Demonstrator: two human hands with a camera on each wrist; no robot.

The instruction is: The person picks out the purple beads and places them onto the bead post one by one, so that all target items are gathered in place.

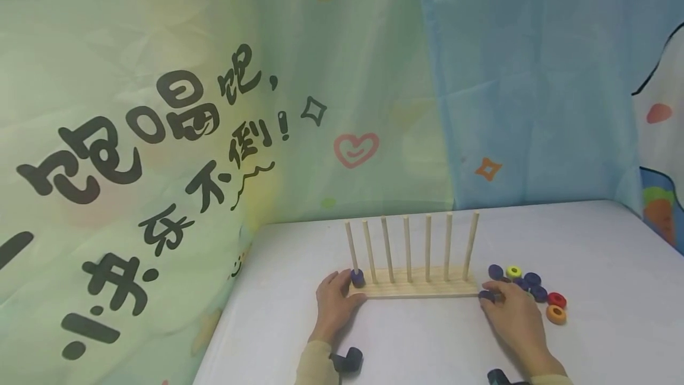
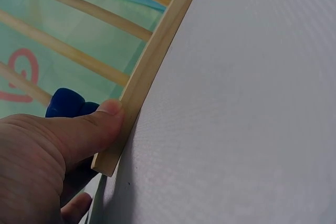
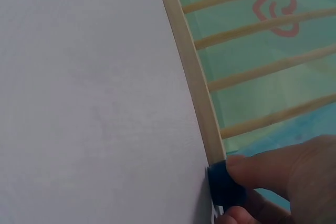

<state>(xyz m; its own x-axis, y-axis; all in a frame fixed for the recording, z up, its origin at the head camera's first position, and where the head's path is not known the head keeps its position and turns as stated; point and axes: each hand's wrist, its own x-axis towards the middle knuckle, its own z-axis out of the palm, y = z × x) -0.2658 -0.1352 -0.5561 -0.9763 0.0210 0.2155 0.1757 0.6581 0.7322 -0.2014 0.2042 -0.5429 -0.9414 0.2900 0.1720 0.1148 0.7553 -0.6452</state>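
A wooden peg board (image 1: 427, 291) with a row of several upright pegs stands on the table. Blue beads (image 1: 357, 278) sit at the bottom of its leftmost peg. My left hand (image 1: 332, 306) grips the board's left end, the thumb pressing its front edge in the left wrist view and the other fingers behind. By the board's right end, my right hand (image 1: 514, 315) pinches a blue bead (image 3: 224, 184) between thumb and fingers. That bead is low, right at the end of the base, and partly covered by the fingers.
Right of the board lies a loose group of beads: several blue ones (image 1: 532, 279), a yellow bead (image 1: 514, 267), a red bead (image 1: 557, 300) and an orange bead (image 1: 556, 321). The right hand partly hides the group. Printed curtains (image 1: 374, 76) hang behind the white table (image 1: 417, 343).
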